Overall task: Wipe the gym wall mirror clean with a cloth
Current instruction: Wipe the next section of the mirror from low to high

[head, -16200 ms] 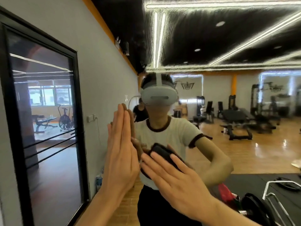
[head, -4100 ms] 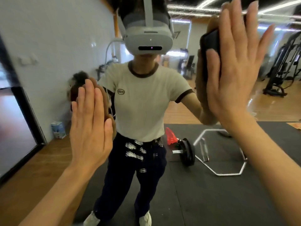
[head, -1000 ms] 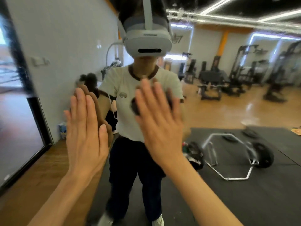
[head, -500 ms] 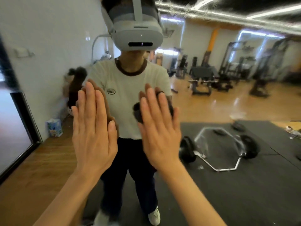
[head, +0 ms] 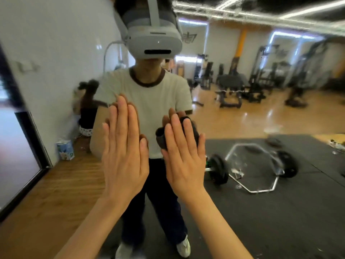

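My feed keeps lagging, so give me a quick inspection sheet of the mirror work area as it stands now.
Surface: mirror, reflecting the gym; no smears discernible.
Job's things: dark cloth pressed against the glass.
Clutter: nothing seen on the glass.
Hands: left hand flat on the mirror, bare; right hand flat over the cloth, fingers straight.
Cables: nothing seen.
Surroundings: reflected hex barbell on a black mat, white wall, blue box.

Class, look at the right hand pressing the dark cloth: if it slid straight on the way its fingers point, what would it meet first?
The right hand points up the mirror. Beyond the cloth only bare glass shows along that line, so the way looks free. The left hand lies beside it, clear of it.
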Motion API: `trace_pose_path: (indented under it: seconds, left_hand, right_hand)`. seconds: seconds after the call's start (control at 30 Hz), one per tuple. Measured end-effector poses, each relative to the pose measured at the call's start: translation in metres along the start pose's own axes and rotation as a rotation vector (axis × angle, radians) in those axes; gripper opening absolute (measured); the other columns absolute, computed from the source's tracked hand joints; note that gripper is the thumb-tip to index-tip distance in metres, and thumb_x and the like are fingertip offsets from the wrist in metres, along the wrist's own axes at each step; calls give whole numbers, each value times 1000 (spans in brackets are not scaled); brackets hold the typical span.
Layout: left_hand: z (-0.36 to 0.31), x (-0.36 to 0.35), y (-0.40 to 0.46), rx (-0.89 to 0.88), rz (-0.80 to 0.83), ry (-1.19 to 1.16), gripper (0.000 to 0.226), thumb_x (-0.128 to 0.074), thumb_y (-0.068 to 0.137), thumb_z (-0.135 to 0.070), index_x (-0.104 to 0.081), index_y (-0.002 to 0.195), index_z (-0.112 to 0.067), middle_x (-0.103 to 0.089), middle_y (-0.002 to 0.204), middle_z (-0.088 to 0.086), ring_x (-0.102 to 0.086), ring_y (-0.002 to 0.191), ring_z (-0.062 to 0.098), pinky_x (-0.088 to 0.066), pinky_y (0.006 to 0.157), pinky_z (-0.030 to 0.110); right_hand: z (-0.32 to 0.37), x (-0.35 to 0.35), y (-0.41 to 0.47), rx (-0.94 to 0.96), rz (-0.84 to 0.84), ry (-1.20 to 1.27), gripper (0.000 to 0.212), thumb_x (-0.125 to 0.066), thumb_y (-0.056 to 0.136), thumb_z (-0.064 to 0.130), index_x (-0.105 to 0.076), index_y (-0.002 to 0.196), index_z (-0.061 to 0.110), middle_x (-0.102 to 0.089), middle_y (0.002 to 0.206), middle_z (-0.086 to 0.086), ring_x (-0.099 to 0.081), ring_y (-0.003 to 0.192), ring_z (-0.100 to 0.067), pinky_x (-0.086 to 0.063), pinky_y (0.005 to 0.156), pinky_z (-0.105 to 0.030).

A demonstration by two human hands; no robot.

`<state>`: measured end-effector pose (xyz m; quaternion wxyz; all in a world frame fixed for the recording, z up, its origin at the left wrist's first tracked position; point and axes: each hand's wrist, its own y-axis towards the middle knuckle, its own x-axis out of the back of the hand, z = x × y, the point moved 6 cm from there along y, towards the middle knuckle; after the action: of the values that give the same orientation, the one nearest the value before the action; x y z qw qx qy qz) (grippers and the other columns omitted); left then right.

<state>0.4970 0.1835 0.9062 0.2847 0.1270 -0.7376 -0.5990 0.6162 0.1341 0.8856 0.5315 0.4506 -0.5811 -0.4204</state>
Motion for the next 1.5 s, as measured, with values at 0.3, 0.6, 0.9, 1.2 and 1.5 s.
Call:
trace_pose_path:
  seconds: [0.3,0.6,0.9,1.2,1.5]
  left_hand:
    - [20,15,-10,-46,109,-40,64,-34,103,-14,-6,160,-4,2,167,3,7,156,17,3,127,37]
    - [69,35,-5,31,93,44,63,-30,103,-16,-5,160,-3,-2,167,14,10,155,16,9,125,34]
    - [70,31,-5,-7,38,38,64,-31,102,-15,-5,158,-1,5,165,-2,14,154,12,9,126,33]
    - [73,29,-7,-26,78,31,72,-30,102,-17,14,159,-18,24,166,-6,13,155,16,8,126,35]
    - [72,37,-5,-42,111,-57,65,-32,103,-13,2,158,-9,19,166,-5,12,155,14,8,126,34]
  right_hand:
    - [-51,26,-1,-794,-226,64,70,-20,101,38,-29,148,-13,-18,159,-28,-11,151,-38,2,118,-66]
    - [-10,8,-18,-52,-61,-3,40,-39,109,25,-39,144,8,-29,161,-4,-10,155,-15,-9,125,-39]
    - [47,-17,1,-430,-182,-4,58,-27,108,32,-12,159,8,-10,166,-16,4,155,-20,8,125,-39]
    - [-49,16,-7,-475,-99,-41,53,-37,104,24,-30,149,-2,-24,160,-24,-11,152,-35,0,123,-48]
    - [100,-33,52,-19,-122,-35,51,-40,109,17,-15,152,7,-29,159,-7,0,153,-14,-3,126,-40]
